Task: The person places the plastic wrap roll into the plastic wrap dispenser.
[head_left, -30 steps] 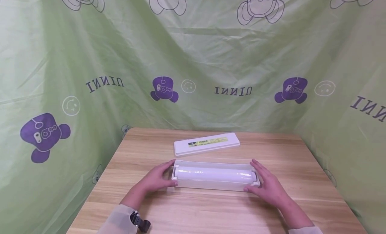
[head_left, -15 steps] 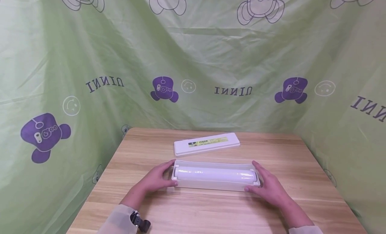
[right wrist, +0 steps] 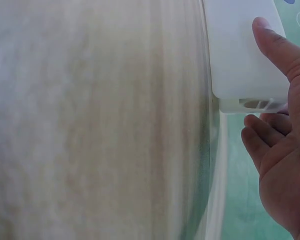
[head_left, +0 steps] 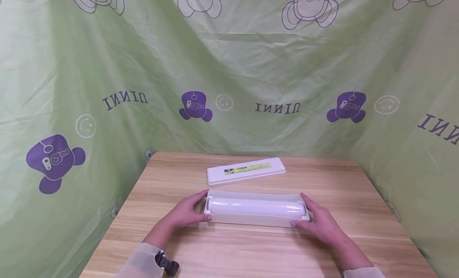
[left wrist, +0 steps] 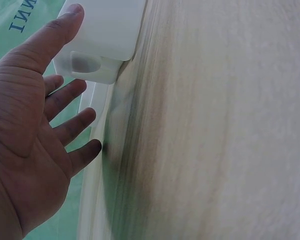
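Note:
A long white plastic box (head_left: 247, 220) lies lidless across the table. Inside it is a shiny white roll (head_left: 252, 207) that looks like cling film. At the box's left end my left hand (head_left: 185, 211) holds it, thumb on the near wall and a finger at the far corner. The left wrist view shows this thumb on the box wall (left wrist: 107, 30), with the other fingers spread past its end. My right hand (head_left: 320, 221) grips the right end the same way. In the right wrist view its thumb lies against the white wall (right wrist: 235, 55); some fingertips are hidden behind the box.
Behind the box lies its white lid (head_left: 215, 175), slightly askew, with a yellow-green label on top. The wooden table (head_left: 236, 254) meets a green printed curtain (head_left: 229, 67) at the back and sides. A black device (head_left: 168, 264) is strapped at the left wrist.
My right hand's fingers and thumb have shifted very slightly at the box's right end. The box, roll, lid and left hand look unmoved.

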Available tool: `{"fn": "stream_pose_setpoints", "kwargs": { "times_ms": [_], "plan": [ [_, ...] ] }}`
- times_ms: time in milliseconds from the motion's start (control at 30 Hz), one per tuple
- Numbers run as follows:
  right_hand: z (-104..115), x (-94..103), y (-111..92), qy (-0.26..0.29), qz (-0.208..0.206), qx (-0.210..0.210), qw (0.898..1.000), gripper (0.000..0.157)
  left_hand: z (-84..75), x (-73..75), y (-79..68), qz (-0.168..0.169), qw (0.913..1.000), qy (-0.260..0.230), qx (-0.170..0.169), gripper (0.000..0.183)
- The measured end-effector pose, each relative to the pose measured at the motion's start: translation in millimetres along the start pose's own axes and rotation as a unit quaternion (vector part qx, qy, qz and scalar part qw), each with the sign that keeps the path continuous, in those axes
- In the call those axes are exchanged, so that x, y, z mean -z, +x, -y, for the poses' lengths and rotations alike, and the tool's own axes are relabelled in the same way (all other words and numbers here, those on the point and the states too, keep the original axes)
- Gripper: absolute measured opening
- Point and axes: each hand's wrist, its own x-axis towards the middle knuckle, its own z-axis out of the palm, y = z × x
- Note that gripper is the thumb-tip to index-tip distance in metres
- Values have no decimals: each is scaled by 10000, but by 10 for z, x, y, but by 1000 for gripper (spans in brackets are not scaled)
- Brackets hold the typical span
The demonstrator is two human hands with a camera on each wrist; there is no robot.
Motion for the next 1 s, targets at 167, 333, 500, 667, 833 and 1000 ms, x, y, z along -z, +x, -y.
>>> {"fn": "stream_pose_setpoints", "kwargs": {
  "times_ms": [167,333,500,667,833,1000],
  "plan": [
    [-1,5,-1,20,76,-94,9999,117,3,-4,1,-18,10000,-12,-24,104],
    [15,21,8,78,122,-222,9996,117,-10,4,3,25,10000,5,0,105],
    [50,32,15,93,129,-289,9995,115,-2,6,8,30,10000,31,19,106],
    [63,32,18,50,109,-362,9993,114,28,-5,20,-7,9999,133,-52,108],
    [48,26,25,-9,115,-424,9990,115,25,3,15,-1,9999,145,-57,108],
    [43,26,26,-20,130,-425,9990,116,23,1,10,8,9999,118,-28,108]
  ]
}}
